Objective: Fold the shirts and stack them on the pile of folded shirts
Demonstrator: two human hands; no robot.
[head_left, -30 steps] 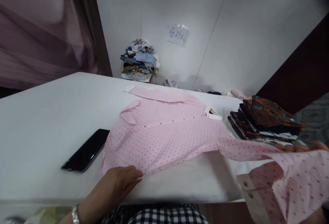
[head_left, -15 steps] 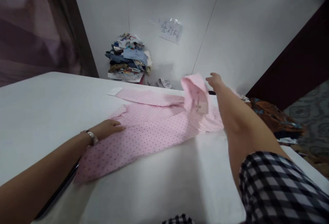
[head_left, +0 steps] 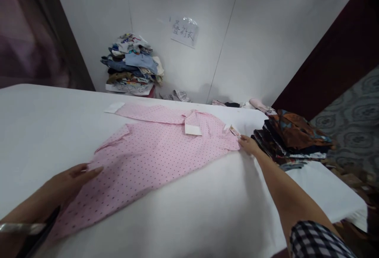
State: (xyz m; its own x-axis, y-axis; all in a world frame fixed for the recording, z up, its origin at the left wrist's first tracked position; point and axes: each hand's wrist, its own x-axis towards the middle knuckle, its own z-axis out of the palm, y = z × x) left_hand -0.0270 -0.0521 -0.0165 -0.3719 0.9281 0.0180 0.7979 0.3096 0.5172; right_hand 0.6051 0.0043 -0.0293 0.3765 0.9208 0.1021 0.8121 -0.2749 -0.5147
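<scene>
A pink shirt (head_left: 156,143) with small dark dots lies across the white table, its one sleeve (head_left: 151,113) folded along the far side with a white cuff (head_left: 115,107). A pale card (head_left: 193,129) rests on the shirt, and a small label (head_left: 235,131) shows near its right end. My right hand (head_left: 248,144) has its fingers pinched on the shirt's right edge, beside that label. At the shirt's left edge is my left hand (head_left: 72,179), thumb and forefinger stretched out and apart, the thumb over the fabric. Its other fingers are hidden.
A tall pile of mixed clothes (head_left: 133,66) stands beyond the table's far edge. To the right, folded dark and brown garments (head_left: 293,133) are stacked. A paper sign (head_left: 184,32) hangs on the wall. A dark strip (head_left: 53,218) shows beneath my left forearm.
The raised pink part of the shirt now lies flat. My right hand has come down onto the shirt's right edge. My left hand has slid left and nearer, and the view has shifted right.
</scene>
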